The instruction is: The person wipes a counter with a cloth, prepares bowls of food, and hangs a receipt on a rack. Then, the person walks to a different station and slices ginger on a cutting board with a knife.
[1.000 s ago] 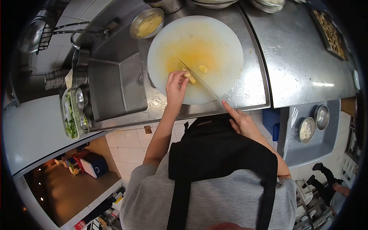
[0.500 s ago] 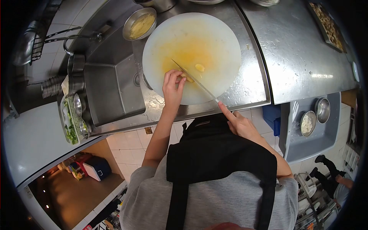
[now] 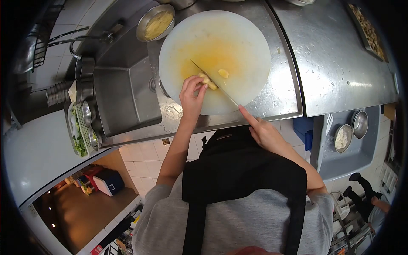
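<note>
A cutting board (image 3: pixel 238 38) is lying on the table (image 3: pixel 276 95), with a sink (image 3: pixel 117 100) sitting to its left and a bowl (image 3: pixel 151 37) resting by its far left edge. On the board, a food piece (image 3: pixel 211 85) is lying left of the knife (image 3: pixel 225 94), a slice (image 3: pixel 223 73) right. A tray (image 3: pixel 369 36) is lying far right; near right, a tub (image 3: pixel 352 163) is holding two bowls (image 3: pixel 360 124).
</note>
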`<state>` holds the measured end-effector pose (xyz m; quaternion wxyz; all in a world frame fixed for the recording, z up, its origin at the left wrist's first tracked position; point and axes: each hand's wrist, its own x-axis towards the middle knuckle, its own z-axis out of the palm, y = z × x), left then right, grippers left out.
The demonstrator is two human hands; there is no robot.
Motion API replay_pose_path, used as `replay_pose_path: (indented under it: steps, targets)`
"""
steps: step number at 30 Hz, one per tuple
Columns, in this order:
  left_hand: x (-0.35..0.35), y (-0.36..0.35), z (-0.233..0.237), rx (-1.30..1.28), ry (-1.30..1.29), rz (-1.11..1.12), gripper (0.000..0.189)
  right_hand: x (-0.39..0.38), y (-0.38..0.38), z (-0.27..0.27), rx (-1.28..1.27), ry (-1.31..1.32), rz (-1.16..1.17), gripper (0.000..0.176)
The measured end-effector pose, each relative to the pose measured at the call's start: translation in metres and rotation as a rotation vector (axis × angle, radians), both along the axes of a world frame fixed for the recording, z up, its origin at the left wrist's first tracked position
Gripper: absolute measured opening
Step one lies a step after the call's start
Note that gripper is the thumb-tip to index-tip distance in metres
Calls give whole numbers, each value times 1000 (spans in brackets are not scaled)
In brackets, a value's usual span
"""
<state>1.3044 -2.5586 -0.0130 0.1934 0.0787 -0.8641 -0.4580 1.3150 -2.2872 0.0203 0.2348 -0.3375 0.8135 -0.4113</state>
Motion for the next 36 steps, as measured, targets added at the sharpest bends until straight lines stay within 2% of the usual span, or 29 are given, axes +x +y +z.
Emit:
replay_pose_path:
  steps: [3, 5, 6, 8, 11, 13, 14, 16, 20, 23, 25, 29, 32, 34, 35, 36]
  targets:
    - [-1, -1, 2, 1, 13, -6, 19, -8, -9, -1, -72, -16, -6, 73]
    - [-1, 0, 7, 6, 25, -14, 19, -7, -7, 3, -5, 52, -34, 73]
    - [0, 0, 12, -89, 29, -1, 18, -6, -5, 8, -6, 64, -38, 73]
    - [-2, -2, 22, -181, 36, 16, 17, -2, 0, 20, 247, 93, -51, 69]
    - [-13, -7, 42, -245, 123, 67, 20, -1, 7, 28, 276, 212, -86, 65]
    - [-28, -13, 56, -507, 28, -140, 22, -2, 9, 33, 304, 233, -74, 64]
    - [-33, -15, 57, -508, 38, -134, 22, -3, 10, 35, 330, 244, -66, 62]
    - [-40, -21, 58, -684, -7, -316, 20, -3, 11, 37, 329, 260, -66, 61]
    - [-44, -29, 64, -690, 7, -403, 18, -4, 11, 35, 316, 293, -98, 61]
    - [-42, -53, 54, -696, 61, -339, 19, -8, 12, 38, 313, 281, -163, 61]
    - [-36, -72, 43, -579, 5, -85, 17, -9, 17, 38, 259, 264, -199, 63]
    - [-17, -98, 17, -670, -127, -78, 14, -11, 30, 37, 128, 167, -253, 66]
    - [-12, -89, 34, -737, -181, 20, 15, -9, 34, 32, 119, 114, -265, 67]
    - [-13, -70, 39, -463, -116, 177, 19, -6, 34, 29, 92, 102, -271, 67]
    - [-14, -57, 35, -461, -114, 179, 19, -6, 33, 29, 61, 89, -275, 67]
    - [-15, -42, 29, -342, -204, 131, 22, -6, 32, 29, 63, 90, -272, 67]
